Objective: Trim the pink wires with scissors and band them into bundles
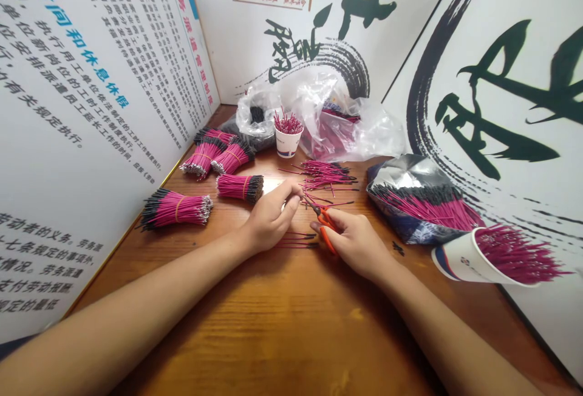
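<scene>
My right hand (pixel 359 241) grips small orange-handled scissors (pixel 327 226), with fingers around the handles. Their dark blades point up and left to the fingertips of my left hand (pixel 276 214). That hand is closed in a pinch; what lies between its fingers is too small to make out, though it may be a thin wire end. Beneath and between the hands lie a few loose pink wires (pixel 296 239) with black ends. Just beyond the scissors is a loose pile of the same pink wires (pixel 325 174).
Banded wire bundles (pixel 177 209) stand at left. A paper cup of wires (pixel 288 141) and clear plastic bags (pixel 364 135) are at the back. On the right are an open foil bag of wires (pixel 419 208), a tilted cup (pixel 460 256) and small black pieces (pixel 398 249). Printed panels enclose the table.
</scene>
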`<move>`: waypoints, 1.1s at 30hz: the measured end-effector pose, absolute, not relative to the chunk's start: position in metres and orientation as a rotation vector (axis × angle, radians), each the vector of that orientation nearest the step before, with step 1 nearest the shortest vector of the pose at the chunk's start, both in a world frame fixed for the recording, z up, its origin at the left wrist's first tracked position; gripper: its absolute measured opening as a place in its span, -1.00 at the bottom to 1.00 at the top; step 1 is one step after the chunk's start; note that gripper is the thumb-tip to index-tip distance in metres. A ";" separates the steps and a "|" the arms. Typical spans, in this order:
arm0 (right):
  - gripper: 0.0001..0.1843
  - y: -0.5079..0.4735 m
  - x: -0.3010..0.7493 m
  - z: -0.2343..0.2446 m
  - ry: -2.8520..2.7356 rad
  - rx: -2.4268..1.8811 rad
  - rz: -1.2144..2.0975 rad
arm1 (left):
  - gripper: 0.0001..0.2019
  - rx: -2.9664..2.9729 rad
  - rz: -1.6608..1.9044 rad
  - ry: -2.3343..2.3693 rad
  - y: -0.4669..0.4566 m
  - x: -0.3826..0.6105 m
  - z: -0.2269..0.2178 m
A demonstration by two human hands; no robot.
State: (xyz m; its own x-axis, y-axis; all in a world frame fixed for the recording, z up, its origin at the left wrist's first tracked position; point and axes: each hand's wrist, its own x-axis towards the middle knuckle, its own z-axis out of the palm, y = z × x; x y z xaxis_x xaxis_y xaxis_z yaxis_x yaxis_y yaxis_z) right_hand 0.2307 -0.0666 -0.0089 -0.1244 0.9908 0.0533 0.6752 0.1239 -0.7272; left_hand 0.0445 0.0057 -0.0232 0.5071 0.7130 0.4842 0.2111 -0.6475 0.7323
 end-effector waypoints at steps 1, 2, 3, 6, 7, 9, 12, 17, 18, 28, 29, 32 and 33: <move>-0.65 -0.066 0.232 -0.009 -1.851 -1.613 0.749 | -0.85 2.157 1.076 0.755 0.006 0.044 -0.023; -0.66 -0.066 0.234 -0.009 -1.838 -1.620 0.741 | -0.86 2.177 1.076 0.760 0.005 0.044 -0.022; -0.67 -0.065 0.236 -0.008 -1.824 -1.630 0.724 | -0.86 2.209 1.076 0.769 0.005 0.044 -0.021; -0.71 -0.062 0.243 -0.008 -1.804 -1.681 0.625 | -0.88 2.367 1.028 0.782 0.003 0.044 -0.018; -0.71 -0.061 0.246 -0.008 -1.790 -1.705 0.582 | -0.90 2.428 0.981 0.772 0.002 0.044 -0.018; -0.72 -0.059 0.251 -0.009 -1.742 -1.734 0.524 | -0.93 2.542 0.837 0.730 0.001 0.045 -0.017; -0.78 -0.055 0.259 -0.012 -1.689 -1.718 0.475 | -0.93 2.663 0.633 0.702 -0.001 0.046 -0.017; -0.85 -0.053 0.264 -0.014 -1.767 -1.789 0.417 | -0.90 2.787 0.494 0.690 -0.003 0.047 -0.017; -0.85 -0.053 0.264 -0.013 -1.786 -1.798 0.441 | -0.90 2.798 0.469 0.681 -0.003 0.046 -0.017; -0.85 -0.057 0.253 -0.008 -1.944 -2.004 0.397 | -0.88 2.539 0.482 0.856 0.002 0.043 -0.020; -0.85 -0.057 0.252 -0.008 -1.944 -2.016 0.381 | -0.88 2.520 0.489 0.864 0.002 0.043 -0.020; -0.85 -0.056 0.254 -0.007 -1.929 -2.012 0.357 | -0.88 2.477 0.491 0.859 0.002 0.042 -0.021; -0.86 -0.056 0.255 -0.007 -1.911 -2.002 0.359 | -0.87 2.464 0.483 0.850 0.001 0.042 -0.021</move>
State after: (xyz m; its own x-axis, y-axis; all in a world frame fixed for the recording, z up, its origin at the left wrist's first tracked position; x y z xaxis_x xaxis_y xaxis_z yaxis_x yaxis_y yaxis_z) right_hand 0.2549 -0.0560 -0.0071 0.0586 0.9967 0.0565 0.9081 -0.0297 -0.4176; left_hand 0.0416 0.0012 -0.0206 0.7438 0.6470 0.1677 0.4752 -0.6883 0.5481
